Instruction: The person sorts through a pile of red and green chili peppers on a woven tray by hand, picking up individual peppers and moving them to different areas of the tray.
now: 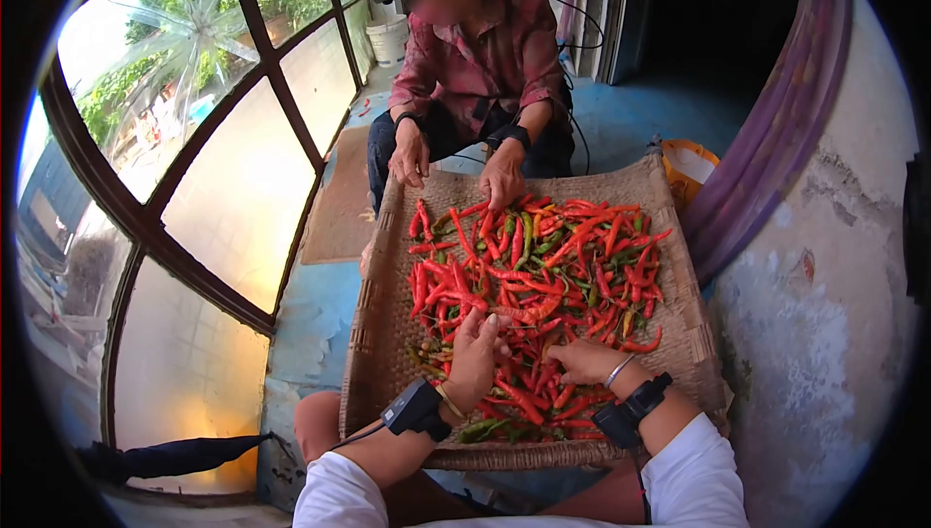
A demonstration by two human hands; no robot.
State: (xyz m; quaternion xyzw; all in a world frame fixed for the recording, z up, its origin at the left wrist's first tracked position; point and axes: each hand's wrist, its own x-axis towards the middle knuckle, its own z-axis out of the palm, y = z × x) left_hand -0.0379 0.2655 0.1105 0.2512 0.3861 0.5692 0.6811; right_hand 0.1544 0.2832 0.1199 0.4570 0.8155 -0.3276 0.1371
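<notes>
A shallow woven tray (388, 286) sits before me, heaped with red chili peppers (582, 237) and some green and orange ones. Over its near half, my left hand (473, 358) is closed, thumb and fingers curled at the end of a red chili pepper (529, 312). Just to the right, my right hand (587, 363) reaches down into the pile with its fingers drawn together. Its fingertips are partly hidden, and what they hold cannot be made out.
Across the tray a person sits, their two hands (501, 174) at its far edge. A yellow-and-white bucket (689, 164) stands beyond the right corner, near a purple curtain (752, 179). Framed windows (233, 189) line the left; a bare wall (815, 286) is at right.
</notes>
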